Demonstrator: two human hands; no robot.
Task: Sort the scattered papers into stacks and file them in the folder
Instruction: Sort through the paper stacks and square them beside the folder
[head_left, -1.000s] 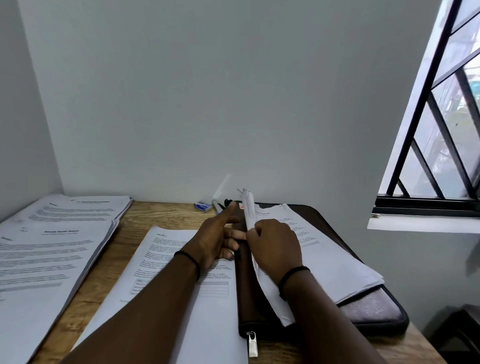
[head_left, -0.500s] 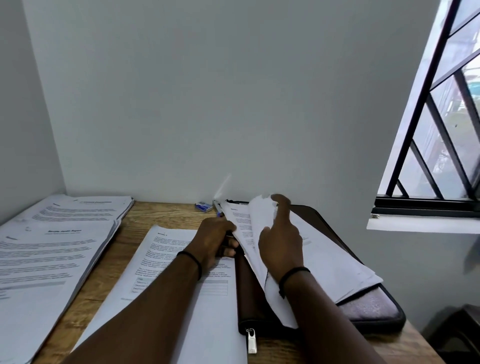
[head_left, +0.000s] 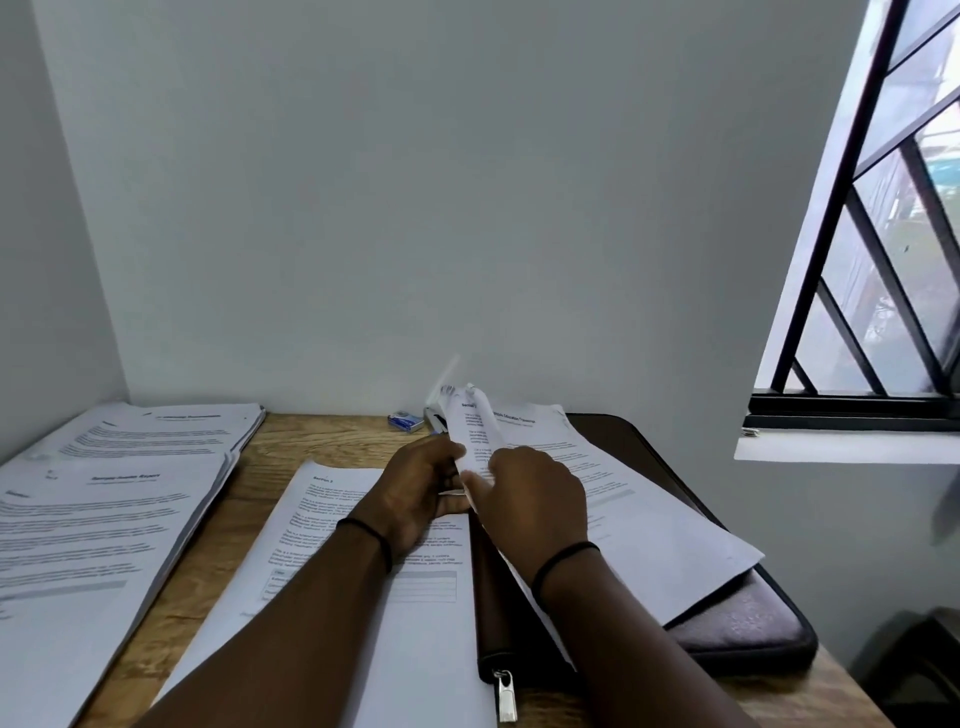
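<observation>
An open dark zip folder (head_left: 737, 631) lies at the right of the wooden table (head_left: 208, 582), with a stack of printed papers (head_left: 639, 519) resting on it. A few sheets (head_left: 475, 431) are lifted upright on edge at the stack's left side. My right hand (head_left: 530, 493) grips these raised sheets from the right. My left hand (head_left: 415, 488) holds them from the left, its fingers curled against the paper. Another stack of printed pages (head_left: 363, 623) lies flat in the middle under my left forearm.
Two more paper stacks lie at the left, one near (head_left: 88, 540) and one far (head_left: 166, 426). A small blue box (head_left: 405, 421) and a stapler (head_left: 435, 420) sit by the wall. The folder's zip pull (head_left: 506, 696) hangs at the front. A barred window (head_left: 883, 260) is at right.
The lifted sheets, fanned open to the right half a second ago, now stand closed and upright again. My right hand moved back to their edge and my left hand came up against them.
</observation>
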